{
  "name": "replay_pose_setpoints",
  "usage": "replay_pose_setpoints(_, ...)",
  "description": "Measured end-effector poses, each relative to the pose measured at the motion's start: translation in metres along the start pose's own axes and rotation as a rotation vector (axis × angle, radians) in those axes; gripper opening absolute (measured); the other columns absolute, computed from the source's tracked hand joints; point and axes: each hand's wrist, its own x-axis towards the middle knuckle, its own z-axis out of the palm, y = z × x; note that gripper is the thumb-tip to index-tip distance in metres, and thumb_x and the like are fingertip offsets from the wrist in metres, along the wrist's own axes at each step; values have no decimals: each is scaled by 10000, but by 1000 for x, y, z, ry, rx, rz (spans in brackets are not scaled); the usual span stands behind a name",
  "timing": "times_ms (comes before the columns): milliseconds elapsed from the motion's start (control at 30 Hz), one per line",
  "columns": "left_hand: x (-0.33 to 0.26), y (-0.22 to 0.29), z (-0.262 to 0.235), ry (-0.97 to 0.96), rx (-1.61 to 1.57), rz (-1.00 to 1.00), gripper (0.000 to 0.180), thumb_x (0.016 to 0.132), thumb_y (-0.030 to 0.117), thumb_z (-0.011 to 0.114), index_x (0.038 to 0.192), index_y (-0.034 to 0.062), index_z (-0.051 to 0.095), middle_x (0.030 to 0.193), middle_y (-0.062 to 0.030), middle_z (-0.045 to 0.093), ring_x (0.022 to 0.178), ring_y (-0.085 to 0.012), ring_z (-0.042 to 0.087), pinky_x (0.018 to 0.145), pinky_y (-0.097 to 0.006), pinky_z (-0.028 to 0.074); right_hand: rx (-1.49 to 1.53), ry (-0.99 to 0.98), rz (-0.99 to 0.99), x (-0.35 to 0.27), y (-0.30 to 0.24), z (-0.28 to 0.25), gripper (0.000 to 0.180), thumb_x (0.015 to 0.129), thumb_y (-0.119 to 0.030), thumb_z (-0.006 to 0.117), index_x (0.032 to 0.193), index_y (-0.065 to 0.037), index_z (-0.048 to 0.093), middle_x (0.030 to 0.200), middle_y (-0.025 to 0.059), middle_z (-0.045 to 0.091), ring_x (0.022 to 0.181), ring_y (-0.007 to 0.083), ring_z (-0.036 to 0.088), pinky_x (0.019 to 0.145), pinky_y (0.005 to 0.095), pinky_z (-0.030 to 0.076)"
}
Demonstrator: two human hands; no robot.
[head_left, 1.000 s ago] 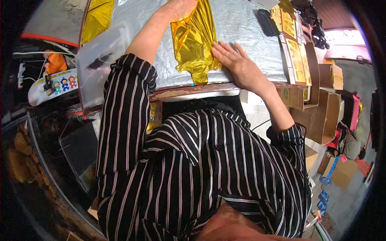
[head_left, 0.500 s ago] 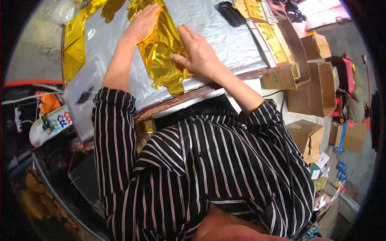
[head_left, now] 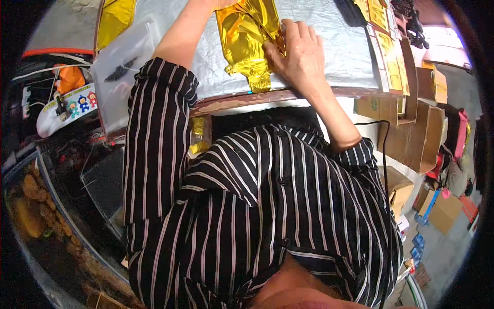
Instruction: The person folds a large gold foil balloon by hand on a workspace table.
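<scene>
A flat, crinkled gold foil balloon (head_left: 244, 44) lies on the silver-covered tabletop (head_left: 206, 69), its narrow tail near the table's front edge. My left hand (head_left: 222, 4) reaches to the balloon's far left side. The upper picture edge cuts that hand off, so its fingers do not show. My right hand (head_left: 301, 56) rests along the balloon's right edge, fingers stretched out on the table, thumb against the foil.
Another gold foil piece (head_left: 114, 23) hangs at the table's left edge, above a clear plastic sheet (head_left: 121, 72). Flat packs with gold shapes (head_left: 389, 56) and a black object (head_left: 351, 11) lie at the right. Open cardboard boxes (head_left: 411, 134) stand beyond the table's right end.
The view has shifted, so the table and balloon sit higher and farther right in the picture. My left hand has passed mostly out of the top. My right fingers now point more away from me.
</scene>
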Motion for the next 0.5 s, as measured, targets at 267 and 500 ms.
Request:
replay_pose_setpoints(267,-6,3,-4,-69,97,-25,944,967,675,533,1548,-52,373,1624,-271,341,1539,-393,272,1265,-474,213,-202,25,-83,4,-5,12,251,856,-156,682,1087,-79,620,991,95,625,918,312,617,798,448,464)
replay_pose_setpoints(500,-2,4,-3,-74,104,-26,945,973,677,518,1545,-61,373,1624,-275,338,1542,-389,264,1272,-472,196,-184,85,-201,20,-16,11,355,862,-155,688,1207,-92,635,1151,88,661,1048,284,628,869,433,460)
